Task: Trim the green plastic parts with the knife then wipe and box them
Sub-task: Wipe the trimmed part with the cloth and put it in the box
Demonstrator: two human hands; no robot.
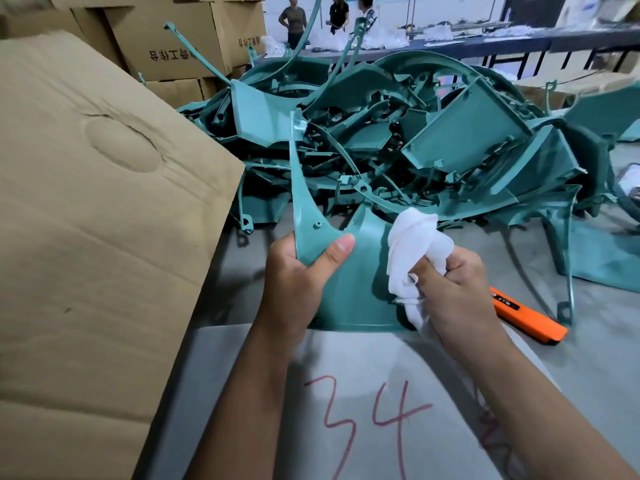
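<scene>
My left hand grips the near left edge of a green plastic part, thumb lying across its face. The part has a long thin arm rising up toward the pile. My right hand clutches a bunched white cloth that presses on the right side of the same part. An orange utility knife lies on the table just right of my right wrist, partly hidden by it. A large heap of green plastic parts fills the table behind my hands.
A big cardboard box flap leans in from the left. Stacked cardboard boxes stand behind it. A white sheet with red writing lies under my forearms. More green parts lie at the right. Several people stand far back by a long table.
</scene>
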